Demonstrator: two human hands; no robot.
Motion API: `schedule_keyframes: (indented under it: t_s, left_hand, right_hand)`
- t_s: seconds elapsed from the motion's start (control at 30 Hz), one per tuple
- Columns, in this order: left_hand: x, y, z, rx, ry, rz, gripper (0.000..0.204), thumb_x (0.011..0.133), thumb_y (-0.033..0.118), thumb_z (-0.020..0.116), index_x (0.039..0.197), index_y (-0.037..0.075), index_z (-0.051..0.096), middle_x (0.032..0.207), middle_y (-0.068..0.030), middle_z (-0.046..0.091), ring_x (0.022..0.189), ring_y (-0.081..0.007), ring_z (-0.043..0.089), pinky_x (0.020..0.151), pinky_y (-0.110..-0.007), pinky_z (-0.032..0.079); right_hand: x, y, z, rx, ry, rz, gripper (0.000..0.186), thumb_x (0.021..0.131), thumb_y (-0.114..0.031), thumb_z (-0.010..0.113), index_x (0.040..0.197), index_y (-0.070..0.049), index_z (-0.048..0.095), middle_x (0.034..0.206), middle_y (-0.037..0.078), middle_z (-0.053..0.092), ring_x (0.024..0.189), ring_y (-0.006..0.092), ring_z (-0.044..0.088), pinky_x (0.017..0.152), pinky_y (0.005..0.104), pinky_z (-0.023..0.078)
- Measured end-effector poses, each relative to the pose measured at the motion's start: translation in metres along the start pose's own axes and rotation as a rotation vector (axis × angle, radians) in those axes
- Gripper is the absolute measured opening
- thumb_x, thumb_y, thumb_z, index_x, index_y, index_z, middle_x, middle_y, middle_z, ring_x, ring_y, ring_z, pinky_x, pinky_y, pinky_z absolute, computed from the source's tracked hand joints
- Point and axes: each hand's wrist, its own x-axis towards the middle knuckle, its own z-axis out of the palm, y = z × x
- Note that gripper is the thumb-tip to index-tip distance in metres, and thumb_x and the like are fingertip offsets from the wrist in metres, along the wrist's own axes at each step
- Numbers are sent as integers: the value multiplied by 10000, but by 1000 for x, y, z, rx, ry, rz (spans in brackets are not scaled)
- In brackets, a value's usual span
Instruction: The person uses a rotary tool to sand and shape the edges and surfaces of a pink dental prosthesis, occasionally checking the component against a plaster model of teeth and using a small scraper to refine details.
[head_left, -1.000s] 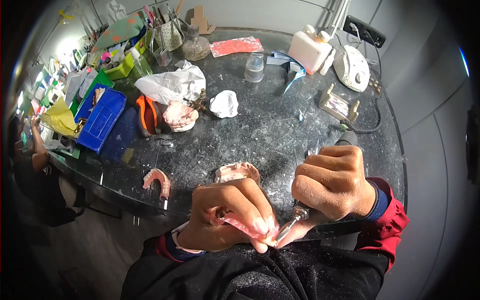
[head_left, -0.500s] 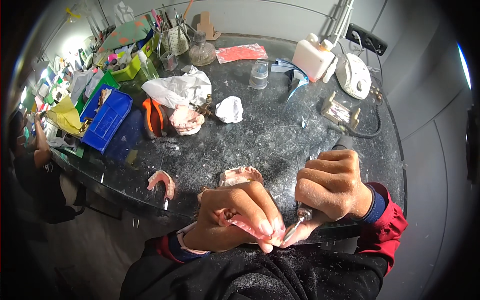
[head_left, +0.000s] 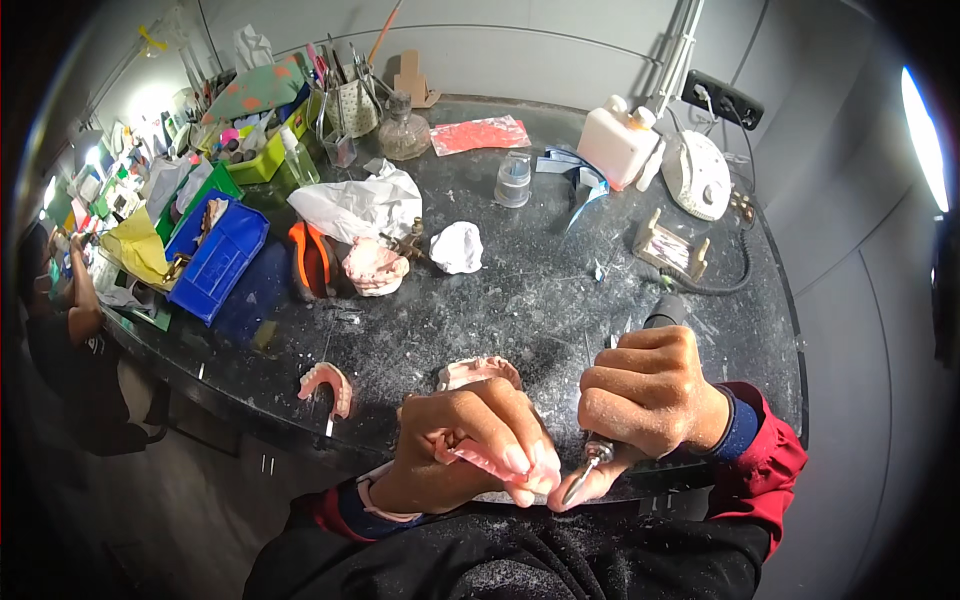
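Observation:
My left hand is closed around a pink denture plate, pinching its end between thumb and fingertips. Much of the plate is hidden by the fingers. In my right hand is a rotary handpiece, gripped in curled fingers, its metal bur pointing down and left. The bur's tip is close to the plate's right end, with a small gap between them. Just beyond my left hand lies a dental cast. A pink denture with teeth rests near the bench edge on the left.
White dust coats the dark bench. Farther back are a pink cast, crumpled white paper, a blue bin, a clear jar and a bur stand. A cable runs to the white control unit. Another person sits far left.
The bur has come slightly away from the denture plate's end, where it was touching or nearly so. My right hand has shifted a little left and down. The view has tilted slightly.

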Motion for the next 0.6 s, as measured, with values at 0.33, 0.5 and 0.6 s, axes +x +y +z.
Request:
schedule_keyframes:
  t_s: [0.33,0.5,0.6]
  left_hand:
    - [1,3,-1,329,96,177,271,738,-76,657,969,5,542,962,-167,573,954,-260,597,817,-344,506]
    - [-3,19,-6,338,116,-19,559,773,124,652,1244,-58,414,977,-151,601,1055,-252,539,888,-385,438]
    - [-3,28,3,405,160,-229,592,818,141,586,1317,-66,342,965,-146,623,1024,-210,566,892,-360,420]
  right_hand:
    - [0,-8,-4,10,52,63,313,619,-173,652,898,-33,632,517,-44,449,399,56,423,351,213,297]
    - [1,-5,-3,-13,144,79,325,671,-169,666,972,-48,638,541,-62,490,408,41,438,350,203,288]
    - [1,-4,-7,-8,82,75,365,657,-175,645,1015,-104,640,519,-77,408,397,45,405,344,204,285]
